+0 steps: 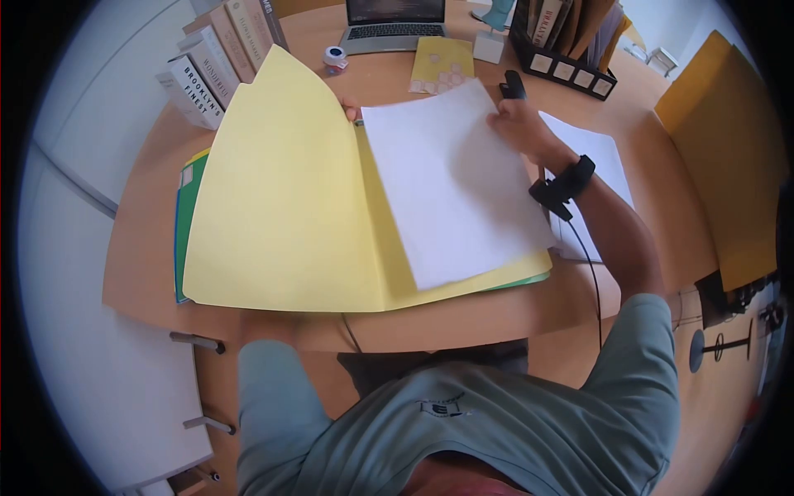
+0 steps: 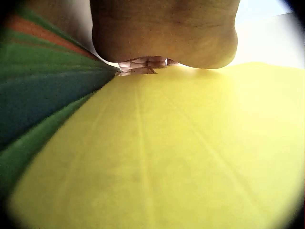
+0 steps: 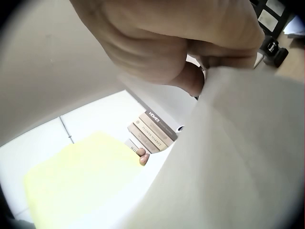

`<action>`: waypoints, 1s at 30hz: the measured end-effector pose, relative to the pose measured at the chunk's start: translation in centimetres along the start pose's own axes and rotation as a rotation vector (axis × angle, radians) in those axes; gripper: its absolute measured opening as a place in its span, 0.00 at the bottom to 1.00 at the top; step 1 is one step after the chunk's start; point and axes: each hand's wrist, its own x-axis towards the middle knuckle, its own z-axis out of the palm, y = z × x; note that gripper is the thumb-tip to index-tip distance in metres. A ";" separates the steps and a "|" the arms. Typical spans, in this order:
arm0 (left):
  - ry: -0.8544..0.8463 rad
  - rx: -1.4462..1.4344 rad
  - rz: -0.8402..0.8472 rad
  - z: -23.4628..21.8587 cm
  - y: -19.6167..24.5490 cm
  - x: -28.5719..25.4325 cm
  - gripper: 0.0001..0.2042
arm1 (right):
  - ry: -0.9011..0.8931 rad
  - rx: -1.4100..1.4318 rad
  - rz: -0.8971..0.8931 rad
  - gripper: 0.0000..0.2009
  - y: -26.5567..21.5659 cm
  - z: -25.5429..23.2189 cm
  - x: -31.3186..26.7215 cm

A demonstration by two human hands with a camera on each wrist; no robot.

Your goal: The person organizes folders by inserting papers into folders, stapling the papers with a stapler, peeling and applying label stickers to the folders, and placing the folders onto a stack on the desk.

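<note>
A yellow paper folder [image 1: 281, 198] stands opened out in the head view, its left cover raised. My left hand [image 1: 351, 110] grips it from behind near the top of the fold; only fingertips show past the edge. The left wrist view has that hand [image 2: 164, 36] above the yellow cover. With thumb and fingers, my right hand [image 1: 528, 132] pinches the white paper [image 1: 451, 190] by its upper right edge, tilted over the folder's right side. In the right wrist view the paper [image 3: 243, 148] hangs from the right hand [image 3: 176, 43], and left fingertips [image 3: 143, 156] show at the folder.
Green and blue folders [image 1: 187, 215] lie under the yellow one. More white paper [image 1: 591, 165] is right of the right forearm. Along the back stand books [image 1: 215, 66], a laptop [image 1: 395, 33], a yellow patterned pad [image 1: 438, 62], a black organizer [image 1: 571, 74] and a small black object [image 1: 513, 84].
</note>
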 end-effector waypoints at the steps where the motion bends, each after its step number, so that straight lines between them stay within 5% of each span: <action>1: -0.008 0.002 0.002 0.0 0.0 0.0 0.17 | -0.049 0.063 0.009 0.12 -0.2 0.3 -0.2; 6: -0.014 0.007 0.021 0.1 0.1 0.4 0.18 | -0.235 0.014 0.066 0.11 -1.5 -0.9 -1.7; 22: -0.045 0.006 0.024 -1.0 -0.3 1.0 0.18 | -0.182 0.182 0.093 0.15 -0.4 0.8 -1.9; 30: -0.057 0.015 0.022 -2.3 -0.3 0.5 0.18 | -0.086 -0.229 -0.139 0.18 0.5 0.5 -1.8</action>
